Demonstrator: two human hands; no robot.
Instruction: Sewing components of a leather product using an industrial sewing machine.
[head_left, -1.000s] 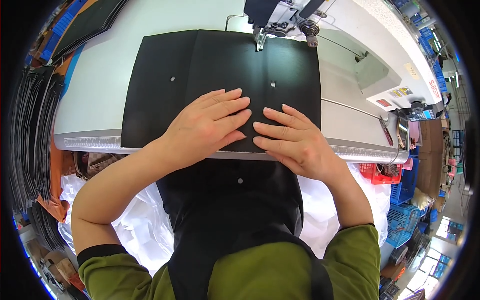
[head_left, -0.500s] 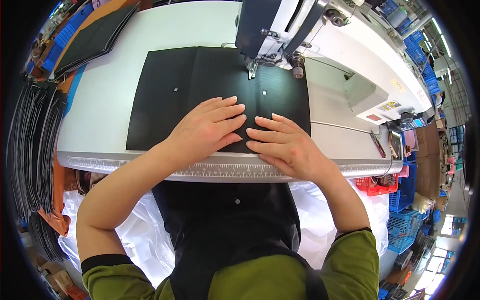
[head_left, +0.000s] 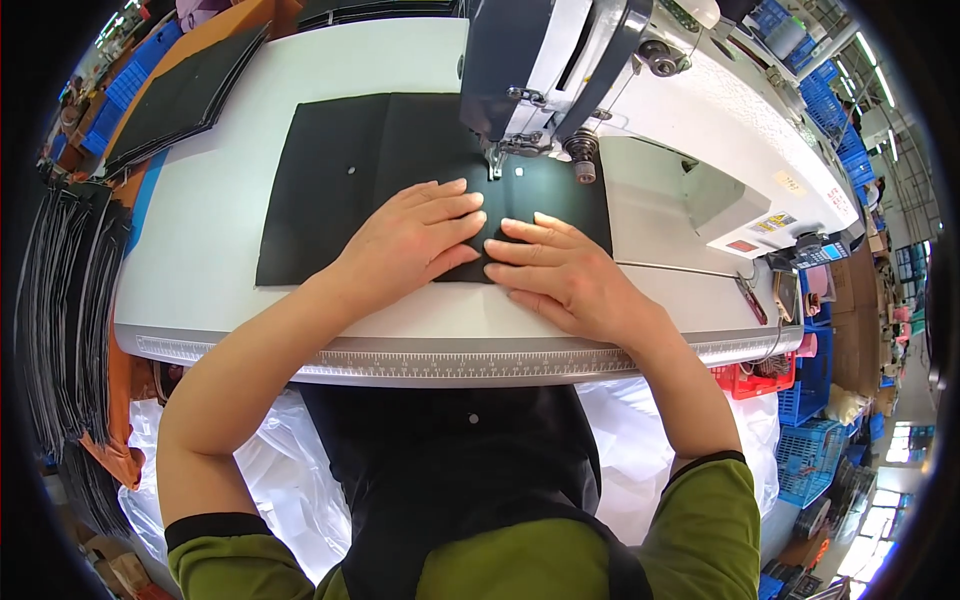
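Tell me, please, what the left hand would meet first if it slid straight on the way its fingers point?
Probably the right hand: the left hand lies flat on the black fabric, its fingers pointing right, tips almost touching the right fingertips.

surface: white sewing table (head_left: 230, 210) | on it: flat black fabric panel (head_left: 350, 190), sewing machine (head_left: 640, 110), black stack (head_left: 180, 95) far-left

Under your flat left hand (head_left: 415, 240) and right hand (head_left: 565, 275) lies a matt black fabric panel (head_left: 350, 185), smooth, on a smooth matt white table top (head_left: 200, 250). Behind the panel, the sewing machine (head_left: 700, 120) has a glossy white painted body and bare metal needle parts. Along the table's near edge runs a dull metal ruler strip (head_left: 450, 365); below it, crinkled glossy white plastic sheeting (head_left: 280, 480).
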